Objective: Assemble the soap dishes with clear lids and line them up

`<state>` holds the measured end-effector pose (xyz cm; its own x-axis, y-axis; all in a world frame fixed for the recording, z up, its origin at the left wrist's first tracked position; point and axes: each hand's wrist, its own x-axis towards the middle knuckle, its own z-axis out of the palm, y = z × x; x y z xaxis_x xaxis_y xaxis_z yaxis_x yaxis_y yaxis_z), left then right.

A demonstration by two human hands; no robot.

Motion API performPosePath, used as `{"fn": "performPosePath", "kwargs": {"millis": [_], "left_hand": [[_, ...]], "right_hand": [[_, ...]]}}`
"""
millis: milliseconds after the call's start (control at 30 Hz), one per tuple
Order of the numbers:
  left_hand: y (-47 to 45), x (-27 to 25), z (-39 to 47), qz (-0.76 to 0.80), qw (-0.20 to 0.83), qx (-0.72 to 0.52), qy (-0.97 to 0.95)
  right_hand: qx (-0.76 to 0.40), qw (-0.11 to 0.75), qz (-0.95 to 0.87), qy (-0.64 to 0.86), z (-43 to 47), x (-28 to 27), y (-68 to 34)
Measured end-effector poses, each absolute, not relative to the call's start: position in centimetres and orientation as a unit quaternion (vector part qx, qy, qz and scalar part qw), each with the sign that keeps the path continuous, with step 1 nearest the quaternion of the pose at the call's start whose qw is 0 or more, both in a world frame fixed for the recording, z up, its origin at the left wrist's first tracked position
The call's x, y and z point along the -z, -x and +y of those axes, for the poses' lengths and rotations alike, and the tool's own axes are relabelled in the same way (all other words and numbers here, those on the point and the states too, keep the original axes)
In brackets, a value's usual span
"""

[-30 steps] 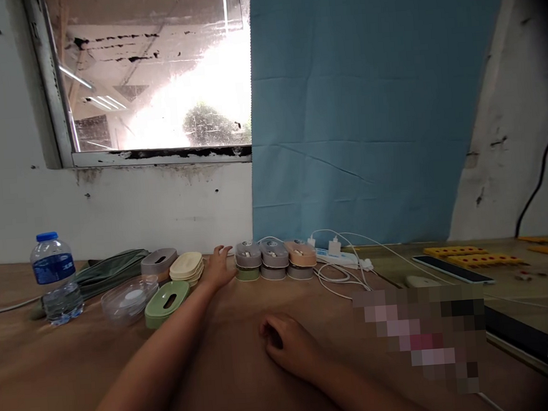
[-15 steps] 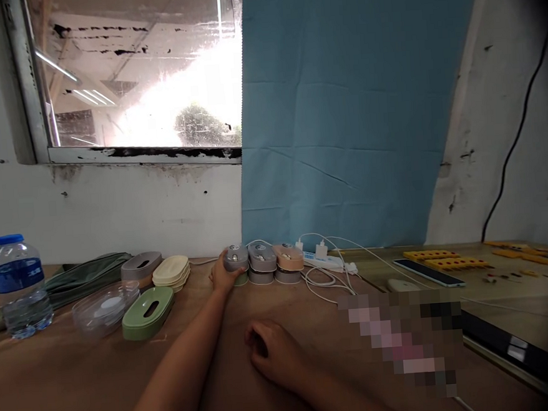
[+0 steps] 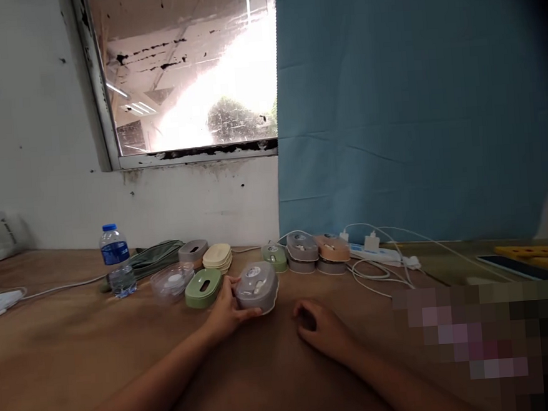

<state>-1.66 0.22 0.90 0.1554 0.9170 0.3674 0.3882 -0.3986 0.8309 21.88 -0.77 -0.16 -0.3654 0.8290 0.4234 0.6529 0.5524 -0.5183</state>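
My left hand [image 3: 232, 312] grips a grey oval box [image 3: 257, 288] with a clear lid, thumb on the near side and fingers behind its left side. The box is tilted towards me; small light items show through its lid. Whether it touches the table I cannot tell. My right hand [image 3: 327, 327] rests on the table to the right, fingers curled round a hollow with nothing seen in it. Behind the held box stand a green box [image 3: 274, 257], a two-high stack of grey boxes [image 3: 302, 247] and an orange-topped box on a grey one [image 3: 332, 249], all clear-lidded.
On the left are a green slotted cover [image 3: 205, 288], a grey slotted cover [image 3: 193, 252], a cream stack [image 3: 217, 256], a clear plastic shell [image 3: 171, 283] and a water bottle [image 3: 117, 263]. A power strip [image 3: 381, 255] with white cables lies at the right; a blurred patch covers the near right.
My left hand has lifted the grey box off the left stack and brought it nearer, leaving the green box behind. The view has turned left. My right hand stays curled.
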Motion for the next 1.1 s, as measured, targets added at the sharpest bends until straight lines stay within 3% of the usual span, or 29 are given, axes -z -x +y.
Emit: {"fn": "performPosePath", "kwargs": {"millis": [400,700,1100], "left_hand": [[2.1,-0.9,-2.1,0.418,0.281,-0.298,-0.811],[1.5,-1.0,-1.9,0.436,0.292,-0.358,-0.772],[2.3,-1.0,-0.6,0.505,0.280,-0.409,-0.706]], "right_hand": [[-0.149,0.331,-0.826,0.431,-0.9,0.0,-22.0],[-0.138,0.310,-0.841,0.421,-1.3,-0.3,-21.9],[-0.037,0.255,-0.907,0.333,-2.9,-1.9,-21.4]]}}
